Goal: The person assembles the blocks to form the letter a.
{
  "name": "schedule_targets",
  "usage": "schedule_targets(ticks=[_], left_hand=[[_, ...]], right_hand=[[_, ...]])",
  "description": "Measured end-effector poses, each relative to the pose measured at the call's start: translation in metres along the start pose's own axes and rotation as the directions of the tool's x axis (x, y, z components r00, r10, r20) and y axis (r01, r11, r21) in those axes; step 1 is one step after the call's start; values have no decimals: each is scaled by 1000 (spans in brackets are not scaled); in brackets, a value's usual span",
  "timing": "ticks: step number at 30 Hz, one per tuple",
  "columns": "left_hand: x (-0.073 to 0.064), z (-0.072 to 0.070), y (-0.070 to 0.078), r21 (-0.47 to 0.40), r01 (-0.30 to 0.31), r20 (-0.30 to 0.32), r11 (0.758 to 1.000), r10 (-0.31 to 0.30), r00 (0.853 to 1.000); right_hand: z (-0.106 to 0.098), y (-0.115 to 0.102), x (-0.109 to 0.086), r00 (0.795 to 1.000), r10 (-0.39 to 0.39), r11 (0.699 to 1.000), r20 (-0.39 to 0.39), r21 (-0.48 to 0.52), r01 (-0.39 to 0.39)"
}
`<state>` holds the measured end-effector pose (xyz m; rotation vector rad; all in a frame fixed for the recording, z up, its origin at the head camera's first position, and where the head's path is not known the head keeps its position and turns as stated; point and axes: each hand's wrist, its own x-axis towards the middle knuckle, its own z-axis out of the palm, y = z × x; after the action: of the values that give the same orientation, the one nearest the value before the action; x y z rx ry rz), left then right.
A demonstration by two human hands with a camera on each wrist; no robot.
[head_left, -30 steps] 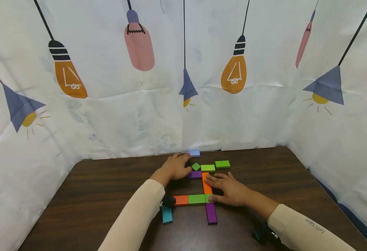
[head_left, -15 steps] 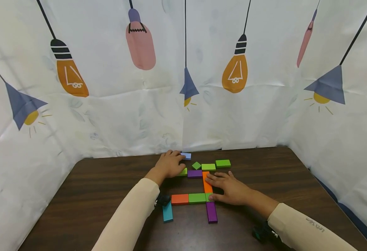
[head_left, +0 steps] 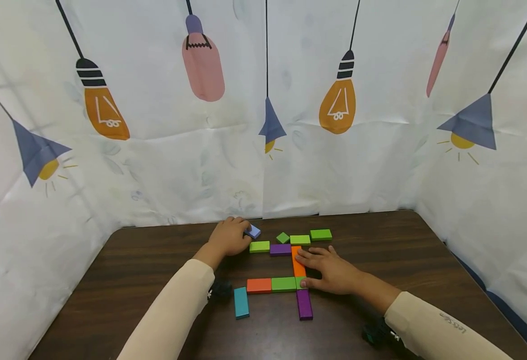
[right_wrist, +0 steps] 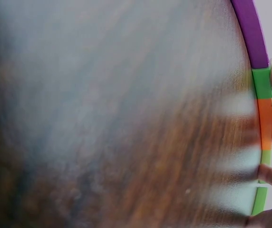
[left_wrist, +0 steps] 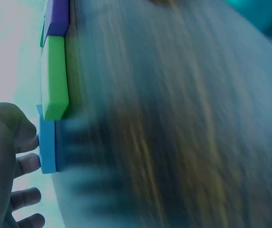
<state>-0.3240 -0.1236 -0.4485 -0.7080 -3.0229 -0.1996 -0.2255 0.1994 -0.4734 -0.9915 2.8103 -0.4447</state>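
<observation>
My left hand point(head_left: 229, 237) is at the far side of the table, holding a light blue block point(head_left: 252, 231) at its fingertips. The left wrist view shows thumb and index finger at the end of this block point(left_wrist: 48, 147), just beyond a lime green block point(left_wrist: 55, 78). My right hand point(head_left: 331, 270) rests with spread fingers over an orange block point(head_left: 298, 262). Its thumb touches a small green block point(head_left: 299, 283), partly covered. A purple block point(head_left: 305, 305) extends toward me from there. Left of the small green one lie a longer green block point(head_left: 283, 284) and a red-orange block point(head_left: 258, 286).
A teal block point(head_left: 241, 303) lies at the front left of the layout. Beyond the orange block are a violet block point(head_left: 280, 250), a lime block point(head_left: 300, 240), a green diamond-set block point(head_left: 283, 238) and a green block point(head_left: 321, 234). A patterned white curtain point(head_left: 227, 165) hangs behind the dark table point(head_left: 110, 300).
My left hand has moved left, and the light blue block has come with it, left and nearer, turning to a slant. The lime block beneath that hand is now uncovered. My right hand stays put.
</observation>
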Motion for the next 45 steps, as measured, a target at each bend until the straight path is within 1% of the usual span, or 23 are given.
schedule_targets(ticks=[10, 16, 22, 27, 32, 36, 38, 45], left_hand=[[-20, 1, -25, -57, 29, -58, 998, -32, 998], [-28, -1, -33, -63, 23, -81, 998, -28, 996], [-28, 6, -36, -69, 64, -97, 996, -70, 993], [-25, 8, -36, -68, 99, -82, 993, -105, 991], [-26, 9, -36, -123, 149, -53, 981, -157, 986], [-30, 9, -37, -176, 180, -55, 968, -193, 980], [-34, 9, -37, -189, 181, -57, 965, -195, 979], [-48, 8, -35, -201, 149, -80, 968, -168, 983]], right_hand=[[2, 1, 0, 1000, -1, 1000, -6, 1, 1], [2, 2, 0, 1000, 15, 1000, -1, -10, -15], [1, 1, 0, 1000, 17, 1000, -1, -9, -17], [1, 0, 0, 1000, 7, 1000, -5, 4, -7], [1, 0, 0, 1000, 4, 1000, -10, -2, -4], [1, -1, -1, 1000, 0, 1000, -11, 3, 0], [1, -1, -1, 1000, -3, 1000, -11, 8, 3], [0, 0, -1, 1000, -2, 1000, -5, 8, 2]])
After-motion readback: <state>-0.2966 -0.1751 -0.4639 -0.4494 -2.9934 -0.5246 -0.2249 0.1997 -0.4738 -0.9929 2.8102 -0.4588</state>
